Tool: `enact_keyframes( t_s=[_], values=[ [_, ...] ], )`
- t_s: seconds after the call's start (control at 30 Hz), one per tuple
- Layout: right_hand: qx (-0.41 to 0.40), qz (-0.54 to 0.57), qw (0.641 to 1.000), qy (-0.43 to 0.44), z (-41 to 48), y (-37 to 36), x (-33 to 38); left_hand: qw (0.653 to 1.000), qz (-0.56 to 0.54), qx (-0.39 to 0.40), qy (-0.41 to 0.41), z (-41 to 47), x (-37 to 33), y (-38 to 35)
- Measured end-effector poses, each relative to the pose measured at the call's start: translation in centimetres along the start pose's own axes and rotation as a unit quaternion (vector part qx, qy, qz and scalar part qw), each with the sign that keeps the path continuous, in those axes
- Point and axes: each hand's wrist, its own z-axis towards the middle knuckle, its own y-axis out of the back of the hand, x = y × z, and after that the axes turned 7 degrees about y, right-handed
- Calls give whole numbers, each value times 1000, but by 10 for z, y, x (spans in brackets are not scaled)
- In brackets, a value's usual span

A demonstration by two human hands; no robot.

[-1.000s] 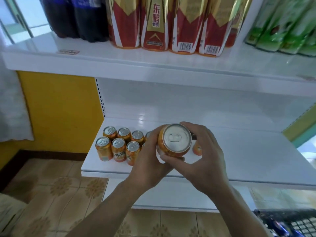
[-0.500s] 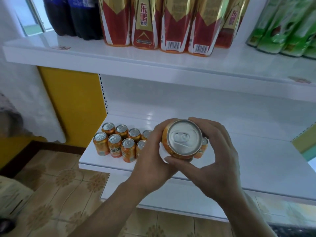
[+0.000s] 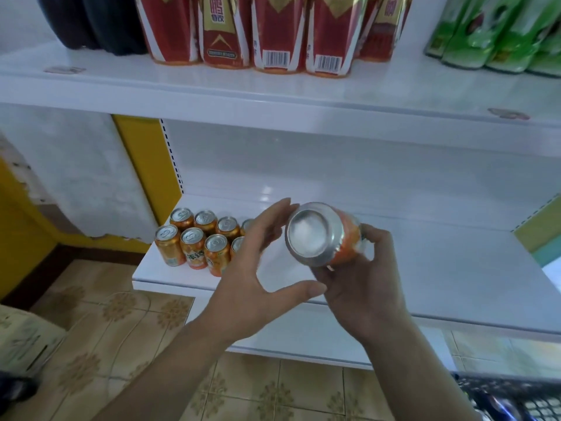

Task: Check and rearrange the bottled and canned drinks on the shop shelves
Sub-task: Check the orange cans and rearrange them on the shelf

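A person's right hand (image 3: 364, 287) grips an orange can (image 3: 315, 235) tipped on its side above the white lower shelf (image 3: 425, 278), its silver base facing the camera. The left hand (image 3: 252, 268), at the can's 8 o'clock, is spread with straight fingers reaching to the can's rim. Matching cans (image 3: 197, 238) stand at the can's 9 o'clock. At 12 o'clock, the upper shelf (image 3: 273, 89) carries red bottles (image 3: 273, 31).

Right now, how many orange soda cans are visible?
9. One can in the right hand; eight cans on the lower shelf, left end, two rows of four. Others may hide behind the left hand.
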Motion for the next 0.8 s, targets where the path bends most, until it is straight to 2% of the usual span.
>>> enact_keyframes(
  t_s=[0.13, 0.37, 0.57, 0.8],
  values=[
    [19, 37, 996, -78, -4, -3, -7, 999, -6, 6, -50, 7, -11, -8],
    [47, 83, 991, -96, -2, 0, -12, 996, -38, -11, -86, 7, -16, -14],
    [39, 52, 994, -83, -6, -5, -7, 996, -64, -31, -58, 6, -16, -10],
    [41, 11, 998, -55, -6, -6, -2, 985, -164, -57, -4, 6, -15, -11]
  ],
)
